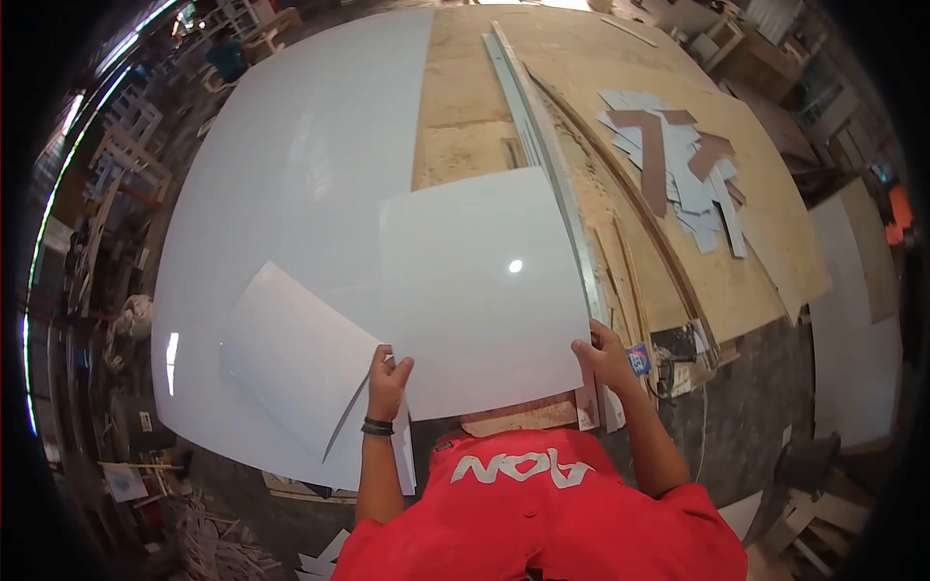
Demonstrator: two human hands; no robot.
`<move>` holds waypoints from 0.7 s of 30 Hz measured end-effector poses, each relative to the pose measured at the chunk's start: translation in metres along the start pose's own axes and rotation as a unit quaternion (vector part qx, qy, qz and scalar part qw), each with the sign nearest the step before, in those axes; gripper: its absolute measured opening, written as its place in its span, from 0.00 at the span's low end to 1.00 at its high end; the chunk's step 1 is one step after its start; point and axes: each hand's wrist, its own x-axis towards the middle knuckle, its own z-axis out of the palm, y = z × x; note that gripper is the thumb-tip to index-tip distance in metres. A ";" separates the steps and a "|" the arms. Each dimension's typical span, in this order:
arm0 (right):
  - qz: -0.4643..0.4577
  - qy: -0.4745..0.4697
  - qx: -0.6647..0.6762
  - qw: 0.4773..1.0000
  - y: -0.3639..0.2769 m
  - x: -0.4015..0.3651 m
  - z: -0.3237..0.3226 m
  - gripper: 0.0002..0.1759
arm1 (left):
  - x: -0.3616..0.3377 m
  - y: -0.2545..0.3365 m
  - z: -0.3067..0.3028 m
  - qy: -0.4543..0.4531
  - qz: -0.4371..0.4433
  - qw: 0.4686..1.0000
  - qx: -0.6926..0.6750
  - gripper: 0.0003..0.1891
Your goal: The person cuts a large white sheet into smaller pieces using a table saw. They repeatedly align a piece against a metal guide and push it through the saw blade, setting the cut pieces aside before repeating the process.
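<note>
A glossy white rectangular sheet (475,300) lies in front of me, its near edge close to my body. My right hand (604,358) pinches its right edge near the lower corner, thumb on top. At the opposite edge my left hand (389,382) is closed, with the thumb over the sheet's left border and the fingers curled. A second, curved white sheet (300,353) lies to the left, its right corner reaching my left hand. Beneath both spreads a large glossy white panel (291,165).
Long metal and wooden strips (552,155) run along the wooden table (756,184). White and brown offcuts (678,165) are piled at the right. A small blue packet (637,359) sits beside my right wrist. Scraps (223,542) litter the floor at lower left. A person (228,60) is far back left.
</note>
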 end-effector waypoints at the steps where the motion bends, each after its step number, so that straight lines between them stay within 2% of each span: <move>1: 0.006 0.007 0.000 1.000 0.010 -0.003 -0.007 0.28 | 0.001 -0.006 0.012 -0.008 -0.005 1.000 0.000 0.11; 3: 0.027 0.035 -0.133 0.990 0.031 -0.006 -0.015 0.27 | 0.002 -0.002 0.040 0.006 -0.007 0.998 -0.064 0.10; 4: 0.032 0.041 -0.131 0.990 0.039 -0.007 -0.018 0.27 | 0.009 -0.023 0.038 0.011 -0.001 1.000 -0.005 0.08; 6: 0.068 0.060 -0.263 0.960 0.045 -0.010 -0.018 0.27 | 0.010 -0.034 0.045 0.027 -0.006 0.999 0.030 0.09; 7: 0.072 0.063 -0.261 0.961 0.048 -0.012 -0.016 0.27 | 0.011 -0.039 0.047 0.050 -0.006 0.997 0.062 0.09; 9: -0.023 0.133 -0.506 0.852 0.050 -0.015 -0.009 0.28 | 0.016 -0.064 0.045 0.056 0.000 0.993 0.106 0.11; 13: -0.017 0.117 -0.554 0.824 0.027 -0.019 0.000 0.34 | 0.022 -0.086 0.051 0.093 0.035 0.970 0.224 0.15; 15: -0.031 -0.023 -0.577 0.816 0.019 -0.027 0.006 0.38 | 0.023 -0.087 0.060 0.090 0.021 0.981 0.172 0.19; 16: -0.032 -0.024 -0.577 0.816 0.025 -0.033 0.008 0.38 | 0.025 -0.088 0.064 0.088 0.023 0.978 0.188 0.22; 17: -0.085 -0.044 -0.603 0.792 0.034 -0.041 0.009 0.40 | 0.029 -0.093 0.066 0.087 0.026 0.975 0.204 0.25; 18: -0.139 -0.064 -0.625 0.765 0.041 -0.048 0.010 0.41 | 0.030 -0.092 0.069 0.101 0.071 0.963 0.240 0.28; 19: -0.141 -0.067 -0.626 0.764 0.048 -0.052 0.010 0.41 | 0.028 -0.092 0.070 0.105 0.069 0.963 0.239 0.28; 21: -0.153 -0.055 -0.669 0.726 0.061 -0.053 0.007 0.43 | 0.023 -0.074 0.075 0.102 0.027 0.968 0.229 0.27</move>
